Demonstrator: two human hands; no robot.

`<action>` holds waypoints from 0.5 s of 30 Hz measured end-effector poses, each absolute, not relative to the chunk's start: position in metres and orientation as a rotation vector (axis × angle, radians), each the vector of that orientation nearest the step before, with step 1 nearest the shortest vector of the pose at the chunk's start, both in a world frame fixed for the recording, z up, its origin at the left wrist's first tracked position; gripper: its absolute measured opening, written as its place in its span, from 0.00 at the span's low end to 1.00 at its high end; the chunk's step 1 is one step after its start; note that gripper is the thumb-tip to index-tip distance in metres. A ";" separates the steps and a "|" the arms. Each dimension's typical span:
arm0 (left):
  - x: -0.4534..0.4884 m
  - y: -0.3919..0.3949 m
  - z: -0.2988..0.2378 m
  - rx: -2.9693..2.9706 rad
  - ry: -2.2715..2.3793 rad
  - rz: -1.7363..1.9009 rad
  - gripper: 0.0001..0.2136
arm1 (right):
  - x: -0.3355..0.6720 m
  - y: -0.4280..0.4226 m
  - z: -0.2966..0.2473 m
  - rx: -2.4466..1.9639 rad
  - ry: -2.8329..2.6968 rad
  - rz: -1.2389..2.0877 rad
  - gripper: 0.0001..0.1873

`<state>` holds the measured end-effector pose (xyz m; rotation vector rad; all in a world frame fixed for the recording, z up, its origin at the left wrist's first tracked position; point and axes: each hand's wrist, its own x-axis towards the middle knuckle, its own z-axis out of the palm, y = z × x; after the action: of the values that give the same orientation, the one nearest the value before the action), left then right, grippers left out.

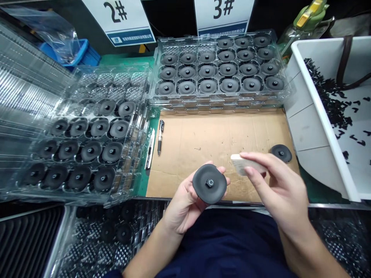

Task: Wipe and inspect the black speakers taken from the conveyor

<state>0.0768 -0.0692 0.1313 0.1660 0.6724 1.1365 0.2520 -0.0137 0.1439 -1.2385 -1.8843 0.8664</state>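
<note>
My left hand (185,206) holds a black rounded disc (204,189) from beneath, its face turned up and a small metal-tipped stub at its centre. To the right, my right hand (284,189) pinches a whitish flat block (246,166) between thumb and fingers, a short gap away from the disc. I cannot make out what the block is made of. Beyond my right fingers another black disc (281,153) lies on the cardboard sheet (203,135).
Clear plastic trays of black discs stand behind (220,98) and at left (84,162). A pen (160,137) and a slim cutter-like tool (150,150) lie left. On the right is a white bin (315,112) of small black parts (330,96); a green-topped bottle (311,17) stands behind.
</note>
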 end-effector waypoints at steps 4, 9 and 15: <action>0.079 -0.072 0.129 0.186 0.738 1.161 0.25 | 0.235 0.000 0.168 -0.772 -2.303 0.705 0.15; 0.076 -0.075 0.129 0.214 0.795 1.175 0.25 | 0.231 0.004 0.168 -0.953 -2.362 0.607 0.15; 0.070 -0.077 0.126 0.198 0.840 1.222 0.30 | 0.238 0.004 0.157 -0.980 -2.182 0.947 0.11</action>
<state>0.0696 -0.0768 0.1262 0.1980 0.8396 1.2222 0.2383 0.0043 0.1568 -0.9805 -2.1819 0.9465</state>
